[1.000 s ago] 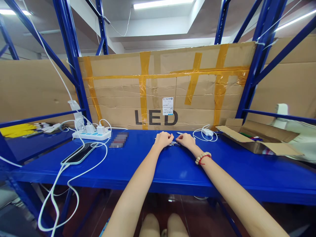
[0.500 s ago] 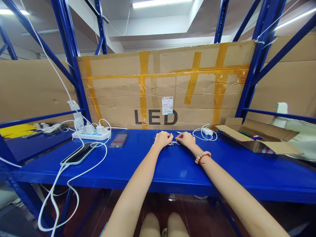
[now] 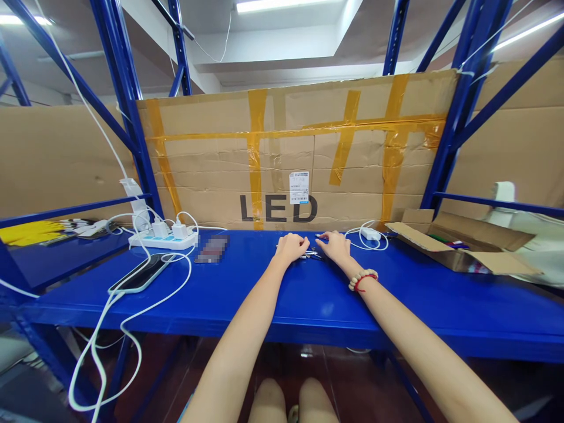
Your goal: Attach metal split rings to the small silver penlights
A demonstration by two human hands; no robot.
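My left hand (image 3: 291,248) rests low over the blue table, its fingers curled in a closed grip; what is inside them is too small to make out. Several thin, shiny white and dark stick-like pieces (image 3: 312,254) lie in a small pile between my two hands, partly hidden by the fingers. On the other side of the pile is my right hand (image 3: 336,247), thumb and forefinger a little apart. Its fingertips are close to a thin piece (image 3: 318,235) at the back; whether they touch it I cannot tell. A bead bracelet (image 3: 363,279) circles the right wrist.
The blue table (image 3: 326,311) carries a power strip (image 3: 163,241), a phone (image 3: 138,275) with white cables and a blurred-out flat item (image 3: 212,249) on the left. A white charger (image 3: 370,234) and an open carton (image 3: 458,258) are on the right. Taped cardboard (image 3: 211,176) stands behind.
My right hand has shifted slightly right and back, away from the pile, and its thumb and forefinger have parted. My left hand has stayed nearly still.
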